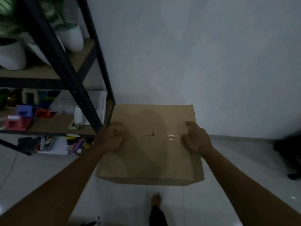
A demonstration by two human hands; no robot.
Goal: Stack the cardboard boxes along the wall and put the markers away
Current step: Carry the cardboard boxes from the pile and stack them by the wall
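A brown cardboard box (151, 154), taped shut along its top seam, is in the middle of the view, close to the pale wall. My left hand (112, 137) grips its left side and my right hand (195, 139) grips its right side, fingers curled over the top edges. Whether the box rests on something below it is hidden. Dark markers (92, 222) lie on the floor at the bottom edge, left of my foot.
A black metal shelf rack (84, 88) stands just left of the box, holding white plant pots (71, 36), coloured tape dispensers and papers. The floor is glossy white tile (228, 168). A dark object (290, 154) stands at the right edge. My foot (157, 199) is below the box.
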